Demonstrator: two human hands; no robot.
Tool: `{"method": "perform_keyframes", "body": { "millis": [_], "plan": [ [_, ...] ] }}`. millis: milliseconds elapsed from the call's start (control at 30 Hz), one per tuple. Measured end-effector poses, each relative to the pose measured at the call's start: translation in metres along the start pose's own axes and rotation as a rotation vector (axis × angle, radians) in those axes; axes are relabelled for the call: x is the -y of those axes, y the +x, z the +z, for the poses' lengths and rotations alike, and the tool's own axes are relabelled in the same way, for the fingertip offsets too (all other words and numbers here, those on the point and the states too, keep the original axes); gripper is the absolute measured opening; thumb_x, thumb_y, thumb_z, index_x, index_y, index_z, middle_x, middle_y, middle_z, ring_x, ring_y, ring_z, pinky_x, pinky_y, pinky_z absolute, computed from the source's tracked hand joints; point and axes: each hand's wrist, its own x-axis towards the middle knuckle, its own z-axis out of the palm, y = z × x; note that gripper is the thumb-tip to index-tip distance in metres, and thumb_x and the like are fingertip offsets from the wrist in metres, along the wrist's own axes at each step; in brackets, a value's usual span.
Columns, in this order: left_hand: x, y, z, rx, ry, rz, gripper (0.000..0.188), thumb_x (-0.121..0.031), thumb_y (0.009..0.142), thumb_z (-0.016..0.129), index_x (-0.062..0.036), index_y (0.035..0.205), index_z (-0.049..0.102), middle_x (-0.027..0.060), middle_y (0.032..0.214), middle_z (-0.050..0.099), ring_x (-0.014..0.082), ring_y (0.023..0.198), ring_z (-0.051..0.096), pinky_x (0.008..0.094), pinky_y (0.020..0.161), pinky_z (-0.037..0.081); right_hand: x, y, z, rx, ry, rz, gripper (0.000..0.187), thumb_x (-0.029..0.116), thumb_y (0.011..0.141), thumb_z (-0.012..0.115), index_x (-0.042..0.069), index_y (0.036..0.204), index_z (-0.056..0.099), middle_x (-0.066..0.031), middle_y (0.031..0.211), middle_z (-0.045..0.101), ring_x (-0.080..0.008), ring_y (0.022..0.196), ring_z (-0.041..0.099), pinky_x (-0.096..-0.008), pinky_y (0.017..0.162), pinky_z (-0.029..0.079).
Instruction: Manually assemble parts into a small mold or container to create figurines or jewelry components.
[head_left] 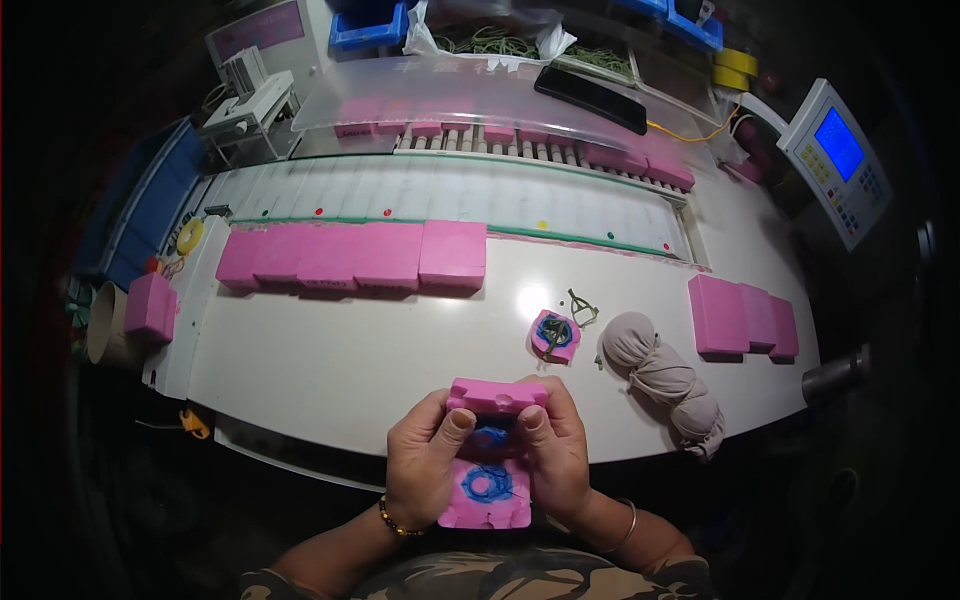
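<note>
Near the table's front edge, both hands hold a pink rubber mould [489, 507], its two halves parted. Blue ring-shaped marks show on the inner face of the lower half. My left hand [425, 450] grips the mould's left side and my right hand [560, 445] its right side, with both thumbs on the upper half. Beyond my right hand lies a small pink mould piece [541, 346] with a blue ring and dark green branching material on it. A thin green wax-like piece [583, 309] rests beside that. To its right sits a tied grey cloth bundle [661, 375].
Several pink blocks [390, 255] line the table behind my hands; more pink blocks [720, 320] stand at the right. A white track [450, 200] and rollers cross the back. A control panel [835, 160] with a blue screen stands at the far right, a blue bin [140, 205] at the left.
</note>
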Motion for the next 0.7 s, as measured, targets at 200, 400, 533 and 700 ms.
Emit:
{"method": "perform_keyframes", "body": {
  "millis": [200, 400, 533, 700],
  "plan": [
    [0.007, 0.008, -0.027, -0.146, 0.25, 0.274, 0.027, -0.014, 0.098, 0.061, 0.0043, 0.116, 0.057, 0.0031, 0.102, 0.059, 0.0087, 0.093, 0.055, 0.0246, 0.085, 0.047, 0.022, 0.023, -0.023, 0.118, -0.528, -0.116, 0.029, 0.01, 0.094, 0.063, 0.004, 0.121, 0.056, -0.0062, 0.103, 0.061, -0.0126, 0.087, 0.059, -0.0244, 0.074, 0.048],
    [-0.029, 0.028, -0.055, -0.247, 1.209, 0.851, 0.033, -0.003, 0.086, 0.066, 0.0021, 0.118, 0.062, 0.0119, 0.11, 0.061, 0.0261, 0.105, 0.054, 0.0387, 0.096, 0.043, 0.053, 0.054, -0.06, -0.025, -1.418, -0.529, 0.033, 0.002, 0.08, 0.069, 0.003, 0.112, 0.061, -0.0163, 0.112, 0.063, -0.0359, 0.103, 0.06, -0.0429, 0.089, 0.049],
    [-0.025, 0.022, -0.067, -0.102, 1.334, 0.754, 0.048, 0.001, 0.069, 0.074, -0.0049, 0.116, 0.069, 0.0092, 0.112, 0.062, 0.0309, 0.101, 0.054, 0.0406, 0.091, 0.044, 0.057, 0.056, -0.056, 0.092, -1.454, -0.455, 0.033, 0.0, 0.078, 0.07, 0.004, 0.111, 0.062, -0.0146, 0.113, 0.063, -0.0352, 0.104, 0.059, -0.0424, 0.088, 0.049],
    [-0.035, 0.018, -0.064, -0.049, 1.394, 0.677, 0.045, -0.016, 0.073, 0.078, -0.0038, 0.116, 0.068, 0.0103, 0.112, 0.062, 0.0312, 0.102, 0.053, 0.0417, 0.092, 0.043, 0.052, 0.058, -0.061, 0.152, -1.48, -0.408, 0.028, -0.001, 0.075, 0.073, 0.004, 0.1, 0.063, -0.0116, 0.116, 0.062, -0.033, 0.104, 0.059, -0.0401, 0.088, 0.049]
  ]
}}
